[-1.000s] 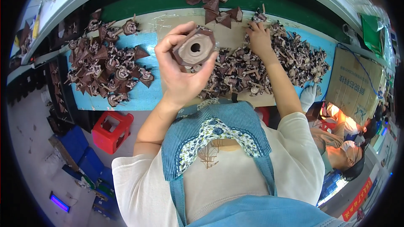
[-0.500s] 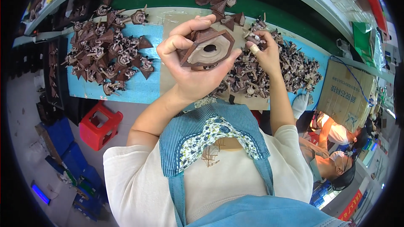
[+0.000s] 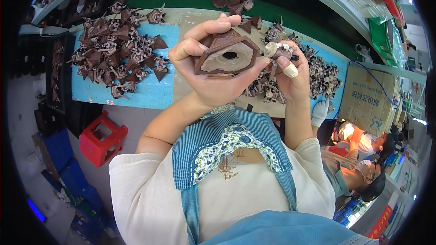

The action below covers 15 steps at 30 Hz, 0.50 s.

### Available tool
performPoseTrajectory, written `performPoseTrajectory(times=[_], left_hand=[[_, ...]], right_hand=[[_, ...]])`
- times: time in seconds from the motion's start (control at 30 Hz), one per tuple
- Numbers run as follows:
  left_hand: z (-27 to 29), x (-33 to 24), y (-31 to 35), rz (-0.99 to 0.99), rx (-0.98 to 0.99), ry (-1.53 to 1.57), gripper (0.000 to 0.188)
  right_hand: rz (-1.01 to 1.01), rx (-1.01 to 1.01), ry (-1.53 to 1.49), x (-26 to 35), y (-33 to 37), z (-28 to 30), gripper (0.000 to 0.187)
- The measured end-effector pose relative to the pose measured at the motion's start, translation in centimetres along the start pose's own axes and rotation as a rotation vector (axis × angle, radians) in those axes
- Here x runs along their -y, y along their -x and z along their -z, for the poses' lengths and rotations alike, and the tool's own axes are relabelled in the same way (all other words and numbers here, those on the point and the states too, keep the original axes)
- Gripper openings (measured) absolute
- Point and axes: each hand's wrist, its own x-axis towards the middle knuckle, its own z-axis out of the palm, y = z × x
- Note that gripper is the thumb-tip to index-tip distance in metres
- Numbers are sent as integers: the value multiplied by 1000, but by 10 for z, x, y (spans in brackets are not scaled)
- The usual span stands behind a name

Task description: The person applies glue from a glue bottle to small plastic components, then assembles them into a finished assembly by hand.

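My left hand (image 3: 193, 70) is wrapped round a dark brown pointed piece, a hollow cone-like shape (image 3: 247, 60). Its angular underside is turned up, pale inside with a dark hole in the middle. Close by on its right, my right hand (image 3: 296, 78) pinches a small figurine (image 3: 282, 53) with a round cream base pointing toward the brown piece; the two are apart. A light wrap covers my right thumb. Beneath and beyond that hand spreads a heap of similar small figurines (image 3: 324, 75). Brown pieces joined with figures form another pile (image 3: 109, 50) on the left.
Loose brown pieces (image 3: 232, 1) lie at the back of the blue-topped table (image 3: 91, 94). A cardboard box (image 3: 365, 94) stands at the right end, near a co-worker's white-gloved hand (image 3: 320, 112). On the floor at left is a red stool (image 3: 103, 139).
My right hand has lifted a figurine from the heap and brought it nearer, turned with its base toward the brown piece. The left hand stays almost in place, tilting the piece slightly.
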Motion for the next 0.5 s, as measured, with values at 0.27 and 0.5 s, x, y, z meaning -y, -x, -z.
performPoseTrajectory(times=[0.27,0.5], left_hand=[[8,-13,7,329,126,314,80],[1,-19,14,789,288,379,82]], right_hand=[[16,88,-128,11,13,-2,33],[11,121,-110,10,19,2,35]])
